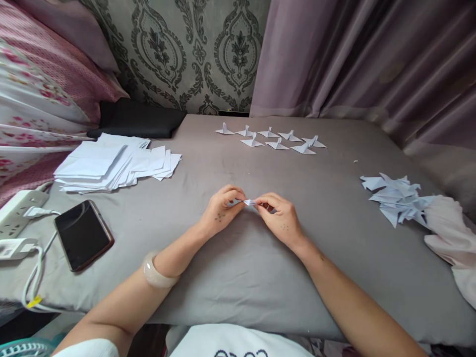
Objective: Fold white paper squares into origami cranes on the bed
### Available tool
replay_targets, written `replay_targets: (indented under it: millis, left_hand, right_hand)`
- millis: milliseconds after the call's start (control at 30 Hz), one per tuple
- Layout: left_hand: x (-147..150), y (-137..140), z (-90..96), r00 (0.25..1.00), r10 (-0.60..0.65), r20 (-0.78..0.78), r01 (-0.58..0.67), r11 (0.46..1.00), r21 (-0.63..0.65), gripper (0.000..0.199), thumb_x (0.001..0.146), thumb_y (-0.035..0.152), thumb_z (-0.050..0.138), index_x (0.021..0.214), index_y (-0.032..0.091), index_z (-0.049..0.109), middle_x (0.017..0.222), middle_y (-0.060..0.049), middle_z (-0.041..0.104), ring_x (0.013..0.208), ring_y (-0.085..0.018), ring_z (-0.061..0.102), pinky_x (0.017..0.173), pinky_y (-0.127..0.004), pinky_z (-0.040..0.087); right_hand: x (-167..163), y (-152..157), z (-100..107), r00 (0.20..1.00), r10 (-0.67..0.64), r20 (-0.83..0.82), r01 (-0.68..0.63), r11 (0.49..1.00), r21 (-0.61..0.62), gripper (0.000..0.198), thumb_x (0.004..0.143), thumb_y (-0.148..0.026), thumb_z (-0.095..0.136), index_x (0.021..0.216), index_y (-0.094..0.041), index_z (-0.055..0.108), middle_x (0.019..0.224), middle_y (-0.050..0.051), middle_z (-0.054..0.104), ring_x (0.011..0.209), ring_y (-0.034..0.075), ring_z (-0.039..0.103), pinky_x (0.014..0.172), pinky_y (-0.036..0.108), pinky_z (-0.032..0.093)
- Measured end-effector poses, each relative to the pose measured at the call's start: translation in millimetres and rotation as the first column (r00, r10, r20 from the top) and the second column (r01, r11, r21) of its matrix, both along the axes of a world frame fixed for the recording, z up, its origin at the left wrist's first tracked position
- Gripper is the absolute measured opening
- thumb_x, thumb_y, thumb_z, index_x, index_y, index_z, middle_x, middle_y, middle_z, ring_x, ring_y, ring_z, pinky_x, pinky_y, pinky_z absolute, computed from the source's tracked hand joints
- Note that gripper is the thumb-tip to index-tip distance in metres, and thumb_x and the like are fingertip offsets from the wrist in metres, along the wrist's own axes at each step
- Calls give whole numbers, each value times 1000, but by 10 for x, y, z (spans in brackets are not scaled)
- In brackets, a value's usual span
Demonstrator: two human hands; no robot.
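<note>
Between my two hands, over the middle of the grey cloth surface, is a small folded white paper piece (249, 202). My left hand (223, 206) pinches its left end between thumb and fingertips. The right end is pinched by my right hand (279, 214) in the same way. Much of the paper is hidden by the fingertips, so its exact folded form cannot be made out. Farther back stand several folded paper cranes (277, 144) in two loose rows. A heap of more folded paper pieces (397, 196) lies at the right.
Stacked white paper sheets (92, 158) lie at the left, in front of a black folded item (137, 117). Nearer are a phone (84, 235), a white power strip (18, 213) and cables. A pale cloth (448, 228) lies at the right edge. Curtains (316, 59) hang behind.
</note>
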State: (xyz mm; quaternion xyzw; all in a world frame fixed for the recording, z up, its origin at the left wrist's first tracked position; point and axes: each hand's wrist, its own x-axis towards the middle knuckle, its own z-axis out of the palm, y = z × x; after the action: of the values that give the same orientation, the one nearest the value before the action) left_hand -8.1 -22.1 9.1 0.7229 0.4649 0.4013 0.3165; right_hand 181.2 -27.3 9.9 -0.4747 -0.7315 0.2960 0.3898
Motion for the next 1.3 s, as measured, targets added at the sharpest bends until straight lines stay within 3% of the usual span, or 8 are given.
replay_targets:
  millis: [67, 100, 200, 267, 467, 667, 933, 1300]
  left_hand:
    - [-13, 31, -12, 965, 62, -255, 10, 963, 270, 17, 90, 21, 49, 84, 18, 64, 96, -8, 63, 86, -17, 54, 76, -31, 42]
    - [-18, 45, -17, 924, 91, -373, 46, 938, 343, 20, 91, 19, 45, 84, 18, 63, 97, -8, 64, 85, -17, 54, 76, -32, 41]
    - [-29, 68, -39, 780, 78, -620, 200, 909, 366, 25, 93, 15, 39, 86, 17, 63, 97, -9, 64, 81, -18, 52, 72, -33, 38]
    - [-39, 59, -54, 750, 17, -661, 250, 918, 308, 25, 91, 12, 39, 90, 16, 63, 97, -9, 64, 83, -19, 53, 72, -33, 38]
    - [-82, -2, -24, 892, -100, -441, 152, 985, 85, 27, 79, 13, 52, 102, 17, 66, 97, -8, 61, 83, -18, 54, 78, -32, 44]
    - [-101, 32, 10, 942, -121, -313, 100, 991, -85, 21, 82, 23, 57, 98, 19, 69, 100, -8, 60, 90, -19, 56, 81, -32, 47]
    - [-62, 106, -88, 972, -30, -234, -3, 991, -137, 18, 86, 28, 54, 86, 18, 69, 95, -8, 59, 86, -19, 57, 74, -31, 47]
    - [26, 128, -34, 966, 35, -258, -81, 982, -171, 12, 82, 21, 56, 78, 16, 66, 96, -9, 58, 91, -21, 54, 77, -34, 47]
  right_hand:
    - [16, 26, -26, 982, -24, 190, -19, 975, 223, 19, 90, -17, 49, 89, -21, 68, 88, 5, 67, 82, 17, 59, 76, 29, 46]
    - [22, 36, -38, 957, -42, 287, -46, 956, 291, 23, 91, -15, 46, 91, -21, 68, 89, 5, 66, 83, 17, 58, 77, 30, 45]
    - [32, 46, -68, 860, -57, 508, -143, 928, 345, 26, 92, -12, 43, 95, -20, 67, 89, 6, 65, 81, 18, 56, 75, 32, 43]
    - [38, 34, -77, 822, -22, 570, -190, 932, 310, 26, 90, -10, 43, 96, -19, 67, 91, 6, 64, 81, 18, 55, 74, 31, 43]
    - [63, -37, -25, 849, 31, 528, -151, 971, 185, 25, 85, -10, 48, 97, -20, 67, 96, 5, 63, 86, 18, 55, 78, 31, 45]
    - [47, -63, 17, 878, 42, 476, -104, 989, 103, 15, 85, -22, 56, 96, -21, 66, 99, 5, 63, 90, 19, 56, 79, 32, 46]
    - [9, 29, -64, 947, -14, 320, 7, 1000, 22, 16, 89, -26, 53, 85, -22, 68, 93, 4, 64, 87, 17, 59, 77, 30, 46]
    - [-46, 131, -114, 969, -64, 237, 88, 992, -91, 17, 85, -27, 55, 75, -20, 66, 97, 5, 62, 76, 14, 60, 74, 30, 47]
